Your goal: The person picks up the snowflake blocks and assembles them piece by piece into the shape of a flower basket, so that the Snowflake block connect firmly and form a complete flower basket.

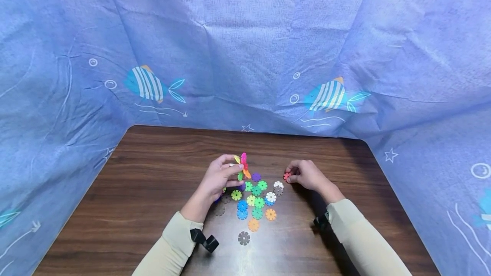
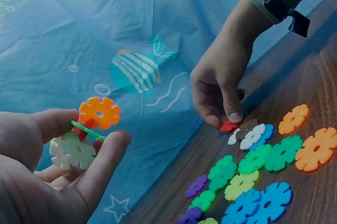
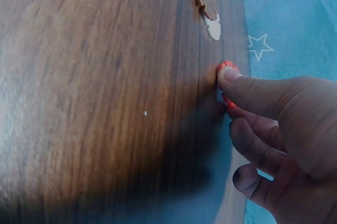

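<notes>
My left hand (image 1: 218,179) holds a small cluster of interlocked notched plastic discs (image 1: 244,159) above the table, between thumb and fingers. In the left wrist view the cluster shows an orange disc (image 2: 99,112), a green disc seen edge-on, a bit of red and a pale disc (image 2: 72,151). To the right, my right hand (image 1: 310,176) pinches a red notched disc (image 3: 227,66) between thumb and index finger, low over the table. Its other fingers are loosely bent. Part of the red disc is hidden behind the thumb.
Loose discs in several colours lie between the hands on the dark wooden table (image 1: 153,191), among them blue (image 1: 242,205), orange (image 1: 270,214) and white ones. A grey-brown disc (image 1: 244,238) lies nearest the front. Behind the table hangs a blue fish-patterned cloth (image 1: 245,63).
</notes>
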`<state>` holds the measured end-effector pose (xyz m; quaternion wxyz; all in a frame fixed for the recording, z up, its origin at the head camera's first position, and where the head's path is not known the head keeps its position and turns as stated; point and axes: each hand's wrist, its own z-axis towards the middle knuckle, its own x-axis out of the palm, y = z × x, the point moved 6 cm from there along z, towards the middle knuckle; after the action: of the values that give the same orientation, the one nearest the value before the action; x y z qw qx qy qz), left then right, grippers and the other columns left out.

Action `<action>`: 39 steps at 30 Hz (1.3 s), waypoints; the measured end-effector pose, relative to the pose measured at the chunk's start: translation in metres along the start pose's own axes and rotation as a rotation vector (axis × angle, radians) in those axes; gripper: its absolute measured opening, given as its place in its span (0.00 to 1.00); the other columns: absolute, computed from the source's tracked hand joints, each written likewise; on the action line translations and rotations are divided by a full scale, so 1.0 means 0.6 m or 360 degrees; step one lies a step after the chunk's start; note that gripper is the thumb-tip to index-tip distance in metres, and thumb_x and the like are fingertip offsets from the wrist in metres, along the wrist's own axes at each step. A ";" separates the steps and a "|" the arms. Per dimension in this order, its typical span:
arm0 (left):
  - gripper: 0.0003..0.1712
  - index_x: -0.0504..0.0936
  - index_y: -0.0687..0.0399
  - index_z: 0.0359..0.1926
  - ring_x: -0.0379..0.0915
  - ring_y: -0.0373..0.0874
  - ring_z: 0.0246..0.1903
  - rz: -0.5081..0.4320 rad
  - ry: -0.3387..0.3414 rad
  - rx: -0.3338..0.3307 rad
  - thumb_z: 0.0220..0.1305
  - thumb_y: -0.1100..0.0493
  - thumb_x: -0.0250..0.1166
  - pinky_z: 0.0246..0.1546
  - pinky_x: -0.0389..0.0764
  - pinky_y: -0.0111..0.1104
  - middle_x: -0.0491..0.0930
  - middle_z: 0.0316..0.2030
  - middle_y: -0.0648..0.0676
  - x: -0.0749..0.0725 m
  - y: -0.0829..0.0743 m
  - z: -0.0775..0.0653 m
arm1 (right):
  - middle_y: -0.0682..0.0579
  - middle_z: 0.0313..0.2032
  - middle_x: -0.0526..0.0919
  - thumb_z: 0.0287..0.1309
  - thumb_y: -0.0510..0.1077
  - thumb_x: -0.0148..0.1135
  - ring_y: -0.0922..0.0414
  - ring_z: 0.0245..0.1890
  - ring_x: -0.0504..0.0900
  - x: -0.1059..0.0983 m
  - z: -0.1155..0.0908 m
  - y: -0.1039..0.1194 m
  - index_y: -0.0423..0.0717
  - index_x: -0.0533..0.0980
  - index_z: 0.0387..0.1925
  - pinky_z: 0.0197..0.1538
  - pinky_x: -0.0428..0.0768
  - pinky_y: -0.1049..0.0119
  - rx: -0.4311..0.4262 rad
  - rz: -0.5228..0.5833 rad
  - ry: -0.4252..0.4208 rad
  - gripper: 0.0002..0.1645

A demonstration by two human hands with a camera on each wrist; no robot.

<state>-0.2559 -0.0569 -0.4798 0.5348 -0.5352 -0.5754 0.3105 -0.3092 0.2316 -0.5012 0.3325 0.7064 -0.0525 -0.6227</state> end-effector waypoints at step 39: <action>0.31 0.67 0.68 0.70 0.89 0.53 0.37 -0.0040 0.0009 0.0029 0.69 0.67 0.66 0.41 0.89 0.42 0.86 0.45 0.61 0.000 0.002 0.008 | 0.39 0.37 0.89 0.65 0.36 0.68 0.47 0.34 0.83 0.028 0.031 0.170 0.38 0.86 0.41 0.35 0.83 0.64 -0.0295 0.1156 -0.0523 0.06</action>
<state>-0.2599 -0.0553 -0.4821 0.5452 -0.5239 -0.5777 0.3074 -0.2877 0.1373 -0.4607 0.5802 0.5001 -0.2945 -0.5714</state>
